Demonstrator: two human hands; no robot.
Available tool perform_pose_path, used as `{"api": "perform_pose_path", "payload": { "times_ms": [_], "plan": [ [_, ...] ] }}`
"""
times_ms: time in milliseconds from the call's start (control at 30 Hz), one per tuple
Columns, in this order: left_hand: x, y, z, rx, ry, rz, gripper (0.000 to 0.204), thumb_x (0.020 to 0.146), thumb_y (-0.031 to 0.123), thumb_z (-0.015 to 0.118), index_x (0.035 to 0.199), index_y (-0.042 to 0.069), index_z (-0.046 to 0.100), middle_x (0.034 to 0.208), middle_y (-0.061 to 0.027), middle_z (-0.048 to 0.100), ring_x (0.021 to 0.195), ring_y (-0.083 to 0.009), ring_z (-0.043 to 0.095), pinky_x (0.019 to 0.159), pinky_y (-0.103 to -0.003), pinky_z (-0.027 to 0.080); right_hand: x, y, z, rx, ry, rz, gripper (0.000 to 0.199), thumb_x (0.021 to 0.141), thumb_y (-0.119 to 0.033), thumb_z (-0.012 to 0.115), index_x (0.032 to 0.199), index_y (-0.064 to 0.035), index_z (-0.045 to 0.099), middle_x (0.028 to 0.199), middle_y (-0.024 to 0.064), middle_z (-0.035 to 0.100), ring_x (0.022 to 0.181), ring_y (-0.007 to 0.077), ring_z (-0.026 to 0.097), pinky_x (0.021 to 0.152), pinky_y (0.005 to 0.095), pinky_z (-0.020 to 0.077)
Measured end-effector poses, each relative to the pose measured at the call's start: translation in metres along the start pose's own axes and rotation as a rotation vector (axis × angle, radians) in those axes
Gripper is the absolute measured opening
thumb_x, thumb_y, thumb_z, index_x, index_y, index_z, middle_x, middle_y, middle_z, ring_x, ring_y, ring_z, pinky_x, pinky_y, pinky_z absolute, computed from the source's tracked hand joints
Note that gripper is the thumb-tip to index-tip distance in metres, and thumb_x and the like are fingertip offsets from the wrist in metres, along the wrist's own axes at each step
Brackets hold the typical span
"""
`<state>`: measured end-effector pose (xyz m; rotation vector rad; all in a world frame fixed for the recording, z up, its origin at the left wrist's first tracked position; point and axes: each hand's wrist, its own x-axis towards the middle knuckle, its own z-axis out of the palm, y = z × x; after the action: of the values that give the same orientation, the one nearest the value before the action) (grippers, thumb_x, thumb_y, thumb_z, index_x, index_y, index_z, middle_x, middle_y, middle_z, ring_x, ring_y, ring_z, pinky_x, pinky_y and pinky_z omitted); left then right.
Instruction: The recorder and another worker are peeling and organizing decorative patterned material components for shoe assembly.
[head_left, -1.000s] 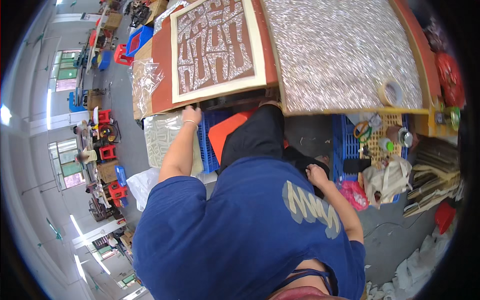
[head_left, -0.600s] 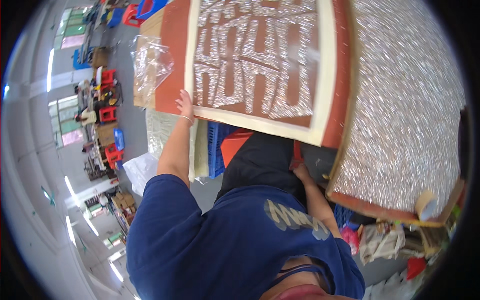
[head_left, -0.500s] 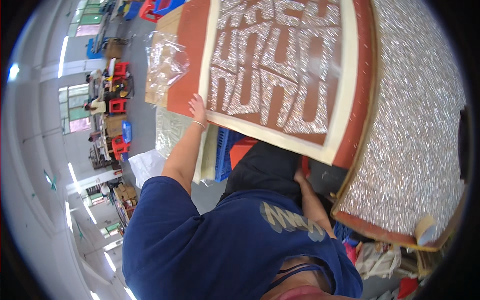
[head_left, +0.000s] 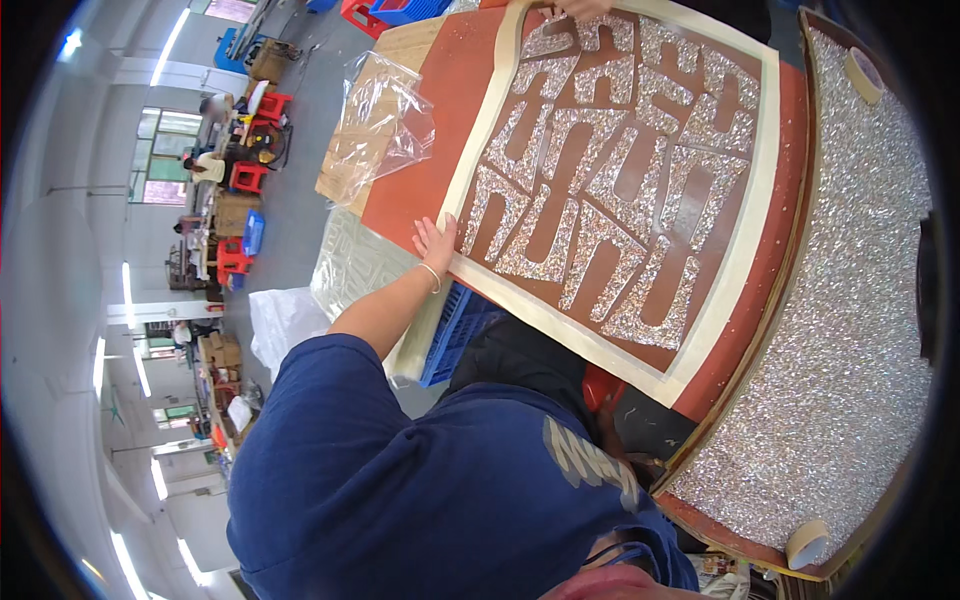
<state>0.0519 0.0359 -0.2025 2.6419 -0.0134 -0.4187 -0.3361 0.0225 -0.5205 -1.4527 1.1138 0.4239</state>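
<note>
My left hand [head_left: 435, 243] lies with its fingers spread on the near left corner of a cream-bordered panel [head_left: 612, 345]. Brown cut-out shapes alternate with silver, glittering areas inside that border. Beneath the panel is a reddish-brown board [head_left: 395, 195], which shows along both sides. Low beside my body, my right arm is in shadow, and its fingers are hidden. At the panel's far edge rests another person's hand [head_left: 582, 8].
To the right stands a wide, rimmed tray [head_left: 800, 200] of silver glittering bits, with a tape roll [head_left: 865, 77] at its far end and another roll [head_left: 808, 543] at the near end. Crumpled clear plastic [head_left: 385, 130] lies left. A blue crate [head_left: 455, 330] sits below.
My view has shifted, bringing the panel's far edge and another person's hand into sight. My left hand stays at the panel's corner. My right hand has gone from plain sight into shadow.
</note>
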Motion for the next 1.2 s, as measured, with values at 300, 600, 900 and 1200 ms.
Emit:
{"api": "perform_pose_path", "payload": {
  "times_ms": [300, 600, 900, 1200],
  "plan": [
    [0.014, -0.020, 0.005, 0.162, -0.044, 0.029, 0.106, 0.077, 0.078, 0.035, 0.146, 0.002, 0.008, 0.152, -0.0202, -0.004, 0.139, -0.0398, -0.011, 0.112, -0.046, -0.004, -0.042, 0.083, -0.065, 0.214, -0.132, 0.430, 0.074, 0.091, -0.061, 0.033, 0.136, -0.0025, 0.038, 0.142, 0.0235, 0.032, 0.132, 0.0353, 0.031, 0.110, 0.0400, 0.0235],
    [-0.021, 0.006, -0.030, -0.042, -0.268, 0.202, 0.075, 0.093, 0.055, 0.034, 0.146, 0.006, 0.013, 0.153, -0.0147, -0.002, 0.141, -0.0280, -0.002, 0.114, -0.040, 0.006, -0.094, -0.040, -0.099, -0.271, 0.165, -0.127, 0.032, 0.081, -0.032, 0.055, 0.097, -0.0072, 0.068, 0.099, 0.0168, 0.066, 0.095, 0.0323, 0.061, 0.085, 0.0434, 0.0467],
    [0.031, -0.052, -0.007, -0.121, -0.304, 0.811, 0.042, 0.096, 0.038, 0.032, 0.132, 0.021, 0.047, 0.151, -0.0155, 0.017, 0.141, -0.0342, 0.003, 0.106, -0.054, -0.015, -0.266, -0.087, -0.070, -0.177, 1.123, 0.059, 0.018, 0.078, -0.011, 0.059, 0.094, -0.0035, 0.062, 0.100, 0.0173, 0.060, 0.100, 0.0341, 0.056, 0.087, 0.0410, 0.0456],
    [0.039, -0.061, -0.011, -0.284, -0.227, 0.564, 0.065, 0.088, 0.032, 0.054, 0.144, 0.015, 0.026, 0.154, -0.0147, 0.007, 0.137, -0.0354, -0.021, 0.107, -0.050, -0.015, -0.381, 0.017, -0.136, 0.071, 2.252, 0.800, 0.036, 0.079, -0.013, 0.053, 0.114, -0.0042, 0.056, 0.091, 0.0208, 0.065, 0.075, 0.0330, 0.064, 0.061, 0.0415, 0.0523]
  ]
}}
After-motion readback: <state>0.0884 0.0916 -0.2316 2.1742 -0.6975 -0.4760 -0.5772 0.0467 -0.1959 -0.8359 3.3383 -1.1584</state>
